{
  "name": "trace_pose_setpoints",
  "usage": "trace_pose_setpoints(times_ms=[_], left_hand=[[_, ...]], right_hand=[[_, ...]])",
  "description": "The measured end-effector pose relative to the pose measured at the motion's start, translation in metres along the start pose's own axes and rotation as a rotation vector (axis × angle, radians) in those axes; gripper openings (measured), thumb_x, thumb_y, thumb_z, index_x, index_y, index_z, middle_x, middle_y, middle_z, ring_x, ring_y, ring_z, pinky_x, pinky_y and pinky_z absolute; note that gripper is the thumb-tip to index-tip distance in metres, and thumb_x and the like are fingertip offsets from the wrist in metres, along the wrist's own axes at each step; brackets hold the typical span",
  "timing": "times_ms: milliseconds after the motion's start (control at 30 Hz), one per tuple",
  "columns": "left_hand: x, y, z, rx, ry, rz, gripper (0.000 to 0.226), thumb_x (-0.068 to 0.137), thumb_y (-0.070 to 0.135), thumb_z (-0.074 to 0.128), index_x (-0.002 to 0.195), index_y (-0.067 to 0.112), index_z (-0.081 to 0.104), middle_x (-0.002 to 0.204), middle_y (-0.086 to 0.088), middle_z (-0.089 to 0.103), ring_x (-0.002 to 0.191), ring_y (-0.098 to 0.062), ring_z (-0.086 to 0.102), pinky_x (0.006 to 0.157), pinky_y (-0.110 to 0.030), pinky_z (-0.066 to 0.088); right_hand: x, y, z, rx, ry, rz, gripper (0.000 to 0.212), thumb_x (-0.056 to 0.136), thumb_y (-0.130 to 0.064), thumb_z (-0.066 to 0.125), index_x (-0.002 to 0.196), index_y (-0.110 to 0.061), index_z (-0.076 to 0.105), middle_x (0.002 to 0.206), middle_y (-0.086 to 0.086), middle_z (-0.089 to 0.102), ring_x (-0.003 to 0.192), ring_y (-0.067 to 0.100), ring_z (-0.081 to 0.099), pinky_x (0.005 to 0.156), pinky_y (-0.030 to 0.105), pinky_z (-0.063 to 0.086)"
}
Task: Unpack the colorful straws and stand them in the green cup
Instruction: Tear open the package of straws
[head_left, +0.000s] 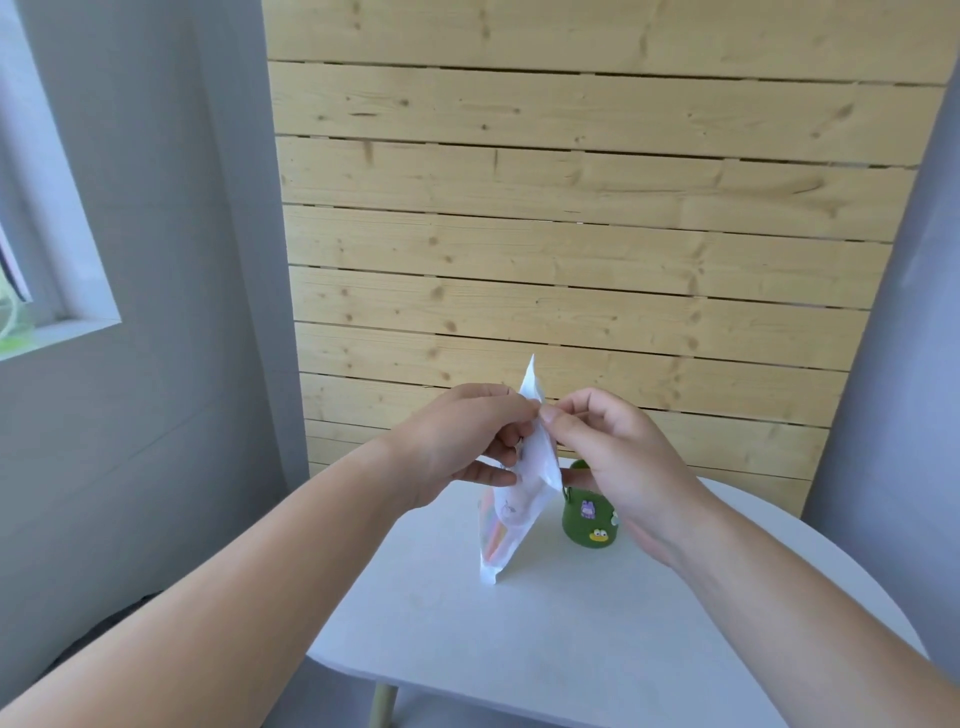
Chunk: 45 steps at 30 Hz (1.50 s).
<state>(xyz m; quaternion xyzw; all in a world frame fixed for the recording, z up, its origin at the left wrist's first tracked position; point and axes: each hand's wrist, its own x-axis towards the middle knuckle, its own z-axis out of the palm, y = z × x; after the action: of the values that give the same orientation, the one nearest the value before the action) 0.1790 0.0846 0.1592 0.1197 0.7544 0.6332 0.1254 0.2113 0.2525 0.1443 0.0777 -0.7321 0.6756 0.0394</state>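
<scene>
Left hand pinches straw packet top | right hand pinches same | green cup behind

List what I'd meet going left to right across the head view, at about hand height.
window → left hand → straw packet → right hand. The green cup is left out because it sits partly behind the right hand.
</scene>
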Motion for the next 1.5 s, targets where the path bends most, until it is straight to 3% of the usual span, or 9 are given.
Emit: trace_pose_setpoints(times_ms=[233, 400, 600, 733, 900, 1000, 1133, 1267, 1500], left_hand=[[-0.003, -0.003, -0.002, 0.02, -0.028, 0.022, 0.015, 0.101, 0.019, 0.062, 0.092, 0.01, 0.069, 0.075, -0.001, 0.053, 0.063, -0.013, 0.05, 0.069, -0.027, 0.055], [-0.005, -0.003, -0.005, 0.045, -0.044, 0.054, 0.022, 0.1, 0.014, 0.061, 0.082, 0.016, 0.072, 0.08, -0.005, 0.054, 0.061, -0.011, 0.05, 0.07, -0.028, 0.054], [-0.005, -0.004, -0.009, 0.025, -0.069, 0.077, 0.028, 0.104, 0.017, 0.059, 0.078, 0.018, 0.068, 0.081, -0.004, 0.053, 0.063, -0.01, 0.05, 0.07, -0.025, 0.051], [-0.005, -0.004, -0.007, 0.039, -0.041, 0.09, 0.029, 0.103, 0.016, 0.059, 0.076, 0.018, 0.066, 0.086, -0.009, 0.054, 0.062, -0.011, 0.05, 0.07, -0.025, 0.049], [-0.004, -0.001, -0.006, 0.068, -0.037, 0.09, 0.031, 0.103, 0.015, 0.059, 0.073, 0.018, 0.066, 0.081, -0.005, 0.056, 0.061, -0.009, 0.051, 0.069, -0.023, 0.049], [-0.005, 0.0, -0.007, 0.085, -0.064, 0.09, 0.028, 0.102, 0.015, 0.059, 0.075, 0.017, 0.064, 0.078, -0.002, 0.056, 0.06, -0.008, 0.051, 0.068, -0.021, 0.049], [-0.005, -0.001, -0.007, 0.078, -0.087, 0.093, 0.026, 0.1, 0.016, 0.061, 0.075, 0.016, 0.063, 0.085, -0.01, 0.055, 0.066, -0.013, 0.05, 0.074, -0.026, 0.049], [-0.004, -0.004, -0.005, 0.047, -0.071, 0.095, 0.029, 0.1, 0.015, 0.06, 0.072, 0.017, 0.059, 0.08, -0.005, 0.057, 0.068, -0.013, 0.051, 0.072, -0.023, 0.052], [-0.003, -0.004, -0.001, 0.062, 0.009, 0.089, 0.035, 0.099, 0.01, 0.058, 0.065, 0.018, 0.053, 0.078, -0.006, 0.058, 0.068, -0.012, 0.05, 0.071, -0.023, 0.05]], right_hand=[[0.004, -0.004, -0.001, 0.039, 0.001, 0.071, 0.008, 0.094, -0.017, 0.067, 0.09, -0.011, 0.067, 0.085, 0.003, 0.075, 0.076, 0.015, 0.07, 0.065, 0.029, 0.052], [0.004, -0.004, 0.0, 0.027, -0.013, 0.054, 0.015, 0.088, -0.021, 0.073, 0.093, -0.009, 0.066, 0.088, 0.005, 0.072, 0.081, 0.016, 0.067, 0.073, 0.032, 0.05], [0.006, -0.003, 0.0, 0.018, -0.02, 0.049, 0.022, 0.091, -0.015, 0.07, 0.098, 0.004, 0.064, 0.087, 0.006, 0.074, 0.079, 0.015, 0.069, 0.068, 0.028, 0.052], [0.006, -0.005, 0.001, -0.02, -0.016, 0.049, 0.01, 0.092, -0.013, 0.067, 0.09, -0.003, 0.067, 0.081, 0.003, 0.074, 0.073, 0.012, 0.07, 0.06, 0.022, 0.052], [0.008, -0.008, 0.0, -0.341, -0.04, -0.008, 0.025, 0.093, -0.031, 0.061, 0.085, -0.007, 0.064, 0.073, 0.0, 0.068, 0.066, 0.013, 0.066, 0.067, 0.047, 0.045], [0.007, -0.012, -0.002, -0.446, -0.109, -0.086, 0.027, 0.099, -0.026, 0.054, 0.08, -0.008, 0.06, 0.067, -0.001, 0.056, 0.065, 0.015, 0.051, 0.068, 0.035, 0.044], [0.005, -0.012, -0.001, -0.396, -0.124, -0.136, 0.027, 0.101, -0.01, 0.05, 0.075, -0.006, 0.057, 0.049, -0.015, 0.048, 0.054, 0.007, 0.045, 0.052, 0.008, 0.037], [0.004, -0.005, 0.003, -0.266, -0.1, -0.142, 0.025, 0.101, 0.0, 0.046, 0.079, 0.004, 0.055, 0.043, -0.015, 0.051, 0.042, -0.004, 0.044, 0.047, 0.005, 0.034], [0.006, 0.002, 0.009, -0.23, -0.044, -0.161, 0.026, 0.1, -0.003, 0.049, 0.075, -0.001, 0.054, 0.042, -0.016, 0.05, 0.04, -0.003, 0.041, 0.045, 0.006, 0.033]])
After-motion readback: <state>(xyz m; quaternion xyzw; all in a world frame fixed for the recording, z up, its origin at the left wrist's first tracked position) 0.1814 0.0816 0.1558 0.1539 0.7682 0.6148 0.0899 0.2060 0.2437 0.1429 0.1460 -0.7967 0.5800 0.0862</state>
